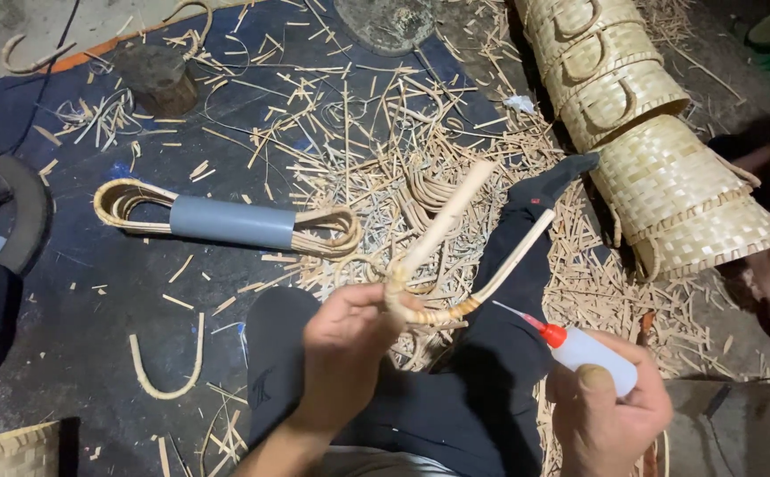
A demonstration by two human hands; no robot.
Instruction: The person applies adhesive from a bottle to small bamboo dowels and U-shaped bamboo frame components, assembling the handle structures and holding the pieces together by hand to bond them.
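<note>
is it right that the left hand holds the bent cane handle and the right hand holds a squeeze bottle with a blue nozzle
Not quite: the nozzle is red, not blue, as the head view shows. The left hand does hold the bent cane handle, and the right hand holds the squeeze bottle.

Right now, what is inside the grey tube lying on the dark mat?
A bundle of bent cane strips runs through the grey tube: looped ends stick out on the left and on the right. The tube covers their middle, so the strip count and anything else inside cannot be seen.
</note>
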